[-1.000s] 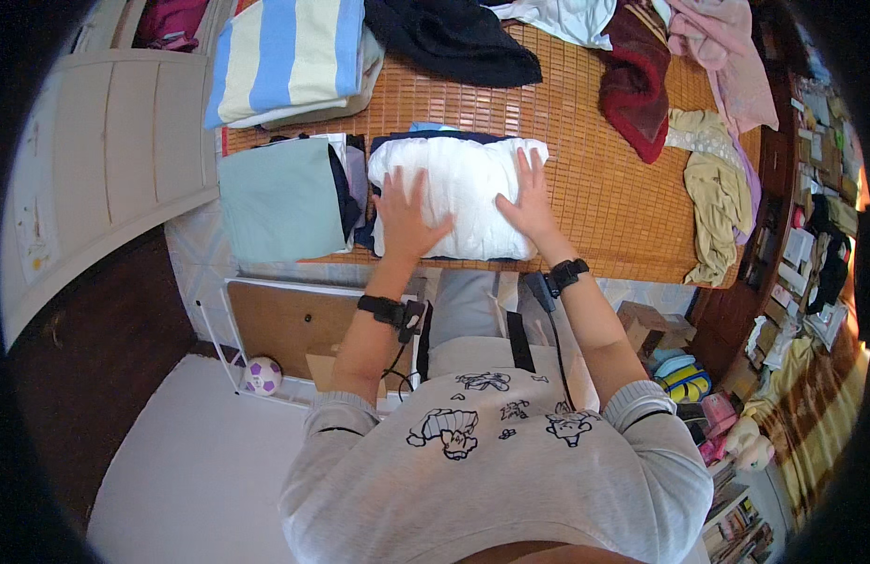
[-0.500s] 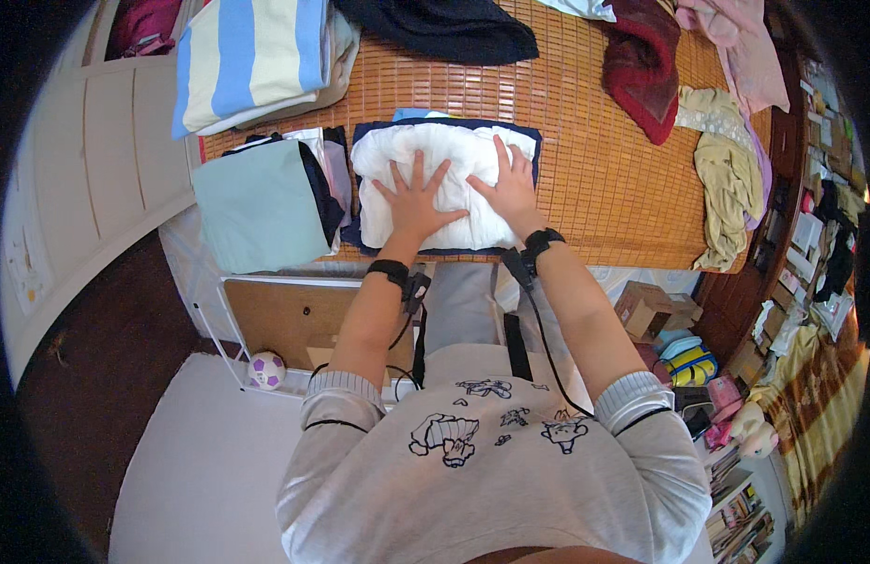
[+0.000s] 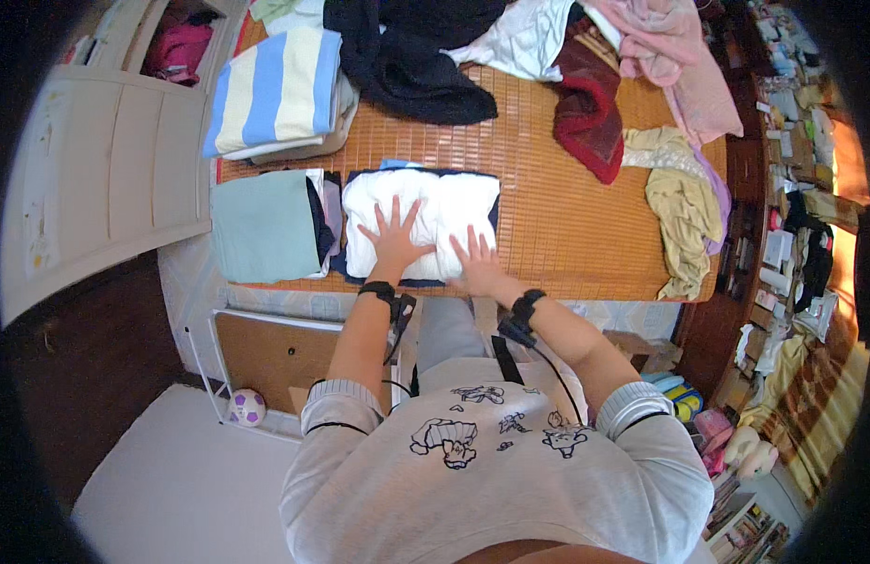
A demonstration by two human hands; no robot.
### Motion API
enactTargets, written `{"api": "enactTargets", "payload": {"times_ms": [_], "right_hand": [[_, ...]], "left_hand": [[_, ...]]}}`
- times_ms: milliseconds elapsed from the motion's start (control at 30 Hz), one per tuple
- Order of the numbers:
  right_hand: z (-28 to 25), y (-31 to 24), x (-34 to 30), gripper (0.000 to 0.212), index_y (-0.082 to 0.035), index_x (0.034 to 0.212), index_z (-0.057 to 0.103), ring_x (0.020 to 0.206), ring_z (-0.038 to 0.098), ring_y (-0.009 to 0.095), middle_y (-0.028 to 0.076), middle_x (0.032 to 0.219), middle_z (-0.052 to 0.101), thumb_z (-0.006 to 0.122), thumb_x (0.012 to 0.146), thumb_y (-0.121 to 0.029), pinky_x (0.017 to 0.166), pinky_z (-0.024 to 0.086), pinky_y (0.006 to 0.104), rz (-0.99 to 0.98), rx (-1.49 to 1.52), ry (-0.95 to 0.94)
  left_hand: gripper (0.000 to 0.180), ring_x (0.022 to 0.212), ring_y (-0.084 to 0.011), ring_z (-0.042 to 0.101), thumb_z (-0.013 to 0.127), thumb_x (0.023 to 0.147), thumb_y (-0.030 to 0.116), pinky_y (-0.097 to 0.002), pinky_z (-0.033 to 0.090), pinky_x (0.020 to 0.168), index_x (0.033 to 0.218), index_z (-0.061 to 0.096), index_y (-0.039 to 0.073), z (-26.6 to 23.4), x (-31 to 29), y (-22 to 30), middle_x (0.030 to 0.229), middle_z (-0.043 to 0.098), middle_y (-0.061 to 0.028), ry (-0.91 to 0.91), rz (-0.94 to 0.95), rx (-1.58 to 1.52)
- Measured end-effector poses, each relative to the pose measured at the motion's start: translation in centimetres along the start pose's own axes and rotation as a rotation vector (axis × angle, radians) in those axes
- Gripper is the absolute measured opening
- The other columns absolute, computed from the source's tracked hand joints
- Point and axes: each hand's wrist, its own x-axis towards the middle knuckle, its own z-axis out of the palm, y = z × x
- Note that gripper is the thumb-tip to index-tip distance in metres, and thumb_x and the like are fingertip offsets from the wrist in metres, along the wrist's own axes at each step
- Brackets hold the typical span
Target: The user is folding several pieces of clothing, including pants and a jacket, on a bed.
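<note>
A folded white garment (image 3: pixel 454 199) lies on top of a dark navy folded cloth (image 3: pixel 497 209) at the near edge of a bamboo mat. My left hand (image 3: pixel 394 242) rests on the white cloth, palm down with the fingers spread. At its near right corner my right hand (image 3: pixel 482 271) lies with fingers outstretched, holding nothing. Just to the left sits a stack of folded clothes with a pale green piece (image 3: pixel 266 226) uppermost.
Behind that stack are folded towels, a blue-and-cream striped one (image 3: pixel 280 89) on top. Loose black clothing (image 3: pixel 425 85), a dark red garment (image 3: pixel 590 122), a pink cloth (image 3: pixel 670 47) and crumpled yellow clothing (image 3: pixel 684 211) lie across the mat (image 3: pixel 566 235). A ball (image 3: pixel 248 408) is on the floor.
My right hand has slid from the upper right of the white garment toward its near edge. The left hand stays spread on it. The view has shifted, showing more of the far side.
</note>
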Motion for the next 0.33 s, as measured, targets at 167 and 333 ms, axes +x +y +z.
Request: {"api": "enactTargets", "payload": {"times_ms": [167,333], "right_hand": [[-2.0,2.2,-3.0,0.088,-0.015,0.139,0.006,0.127,0.016,0.042,0.025,0.14,-0.001,0.059,0.074,-0.043,0.101,0.023,0.0454,-0.156,0.102,-0.239],[-1.6,9.8,-0.5,0.08,-0.017,0.138,0.012,0.126,0.021,0.038,0.016,0.143,0.006,0.055,0.077,-0.045,0.103,0.024,0.0343,-0.211,0.506,-0.713]], "left_hand": [[0.093,0.128,-0.0443,0.004,0.066,0.061,0.049,-0.0729,0.005,0.088,0.137,0.017,0.026,0.2,-2.2,2.1,0.141,0.015,-0.0142,0.001,-0.109,0.033],[0.08,0.127,-0.0388,0.016,0.066,0.066,0.035,-0.0673,0.01,0.094,0.134,0.027,0.018,-0.6,-4.0,3.4,0.137,0.025,-0.0167,-0.147,-0.225,-0.122]]}}
